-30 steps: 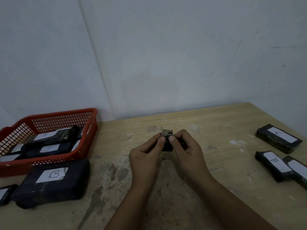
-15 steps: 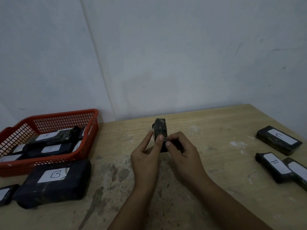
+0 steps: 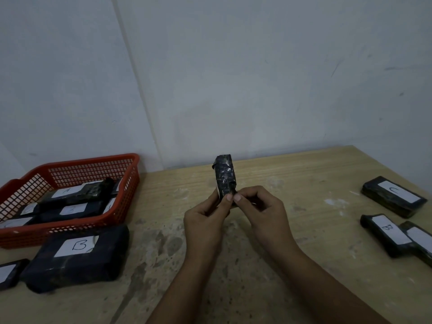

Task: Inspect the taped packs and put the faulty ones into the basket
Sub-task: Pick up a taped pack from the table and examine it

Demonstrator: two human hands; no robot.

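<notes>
Stained wooden table (image 3: 292, 265), pale wall (image 3: 233, 78), perhaps scuffed, meeting at corner

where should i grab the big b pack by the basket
Take the big B pack across its two long edges, from above. It lies flat on the table, label up, too wide to pinch endwise, and the basket crowds its far edge.

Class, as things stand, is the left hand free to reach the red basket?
Probably not yet: the left hand grips the upright black pack together with the right hand. The table towards the basket looks clear.
</notes>
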